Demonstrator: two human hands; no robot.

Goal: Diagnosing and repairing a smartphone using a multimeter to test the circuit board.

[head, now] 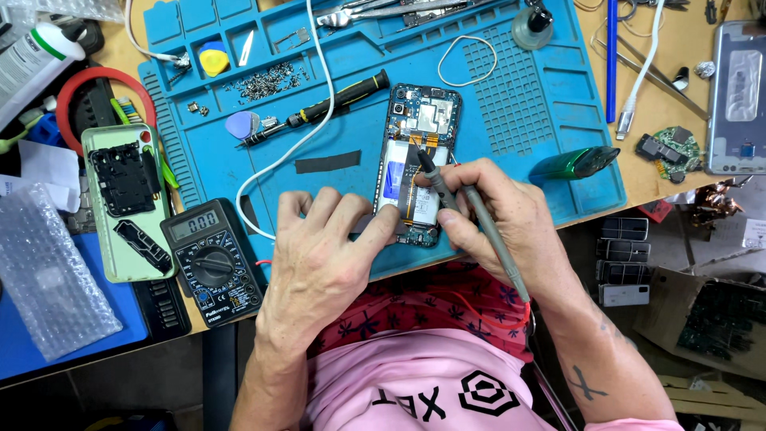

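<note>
An opened phone [419,128] with its back off lies on the blue repair mat [527,104], circuit board and battery exposed. My left hand [319,255] rests flat on the mat, fingers pressing the phone's lower left edge. My right hand [495,215] grips a grey multimeter probe [487,231] like a pen. A second dark probe tip [427,164] touches the board near the orange flex cables. A black multimeter [211,259] sits left of my left hand at the table edge.
A black screwdriver [335,102], guitar picks, loose screws and a white cable lie on the mat. A green phone back cover [124,203] holds black parts at the left. Bubble wrap, a teal device [574,164], tweezers and another phone frame [738,96] surround the mat.
</note>
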